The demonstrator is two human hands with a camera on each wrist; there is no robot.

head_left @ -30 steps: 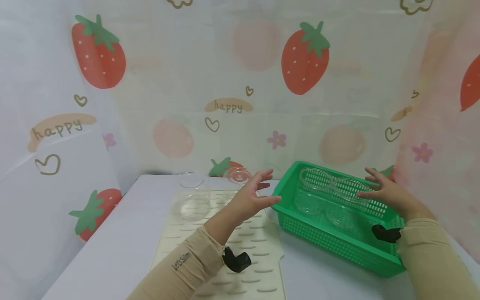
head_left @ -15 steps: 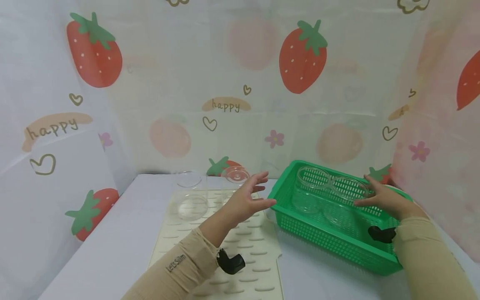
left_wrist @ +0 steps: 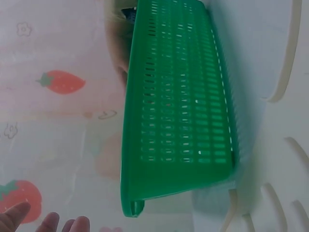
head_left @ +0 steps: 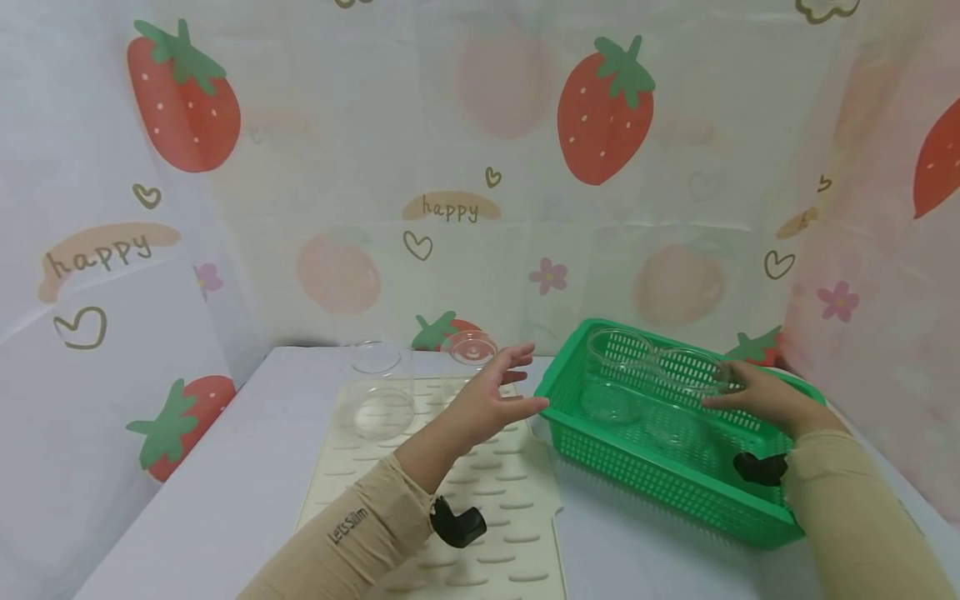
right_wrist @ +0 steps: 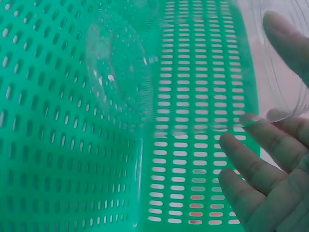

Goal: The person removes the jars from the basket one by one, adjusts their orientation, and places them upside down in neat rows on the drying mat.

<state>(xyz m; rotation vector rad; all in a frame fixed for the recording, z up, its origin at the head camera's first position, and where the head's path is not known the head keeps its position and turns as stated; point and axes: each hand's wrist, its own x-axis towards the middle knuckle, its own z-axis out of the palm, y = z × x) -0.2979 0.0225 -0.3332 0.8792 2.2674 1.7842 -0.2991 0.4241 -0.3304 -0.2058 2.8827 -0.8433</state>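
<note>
Strawberry-print backdrop; perforated green basket (head_left: 600, 460) holds clear cups (head_left: 686, 375).

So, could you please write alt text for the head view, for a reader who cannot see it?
A person's right hand touches a clear glass inside a green basket, beside a second glass. The left hand hovers open above a cream mat with two more glasses.
</note>
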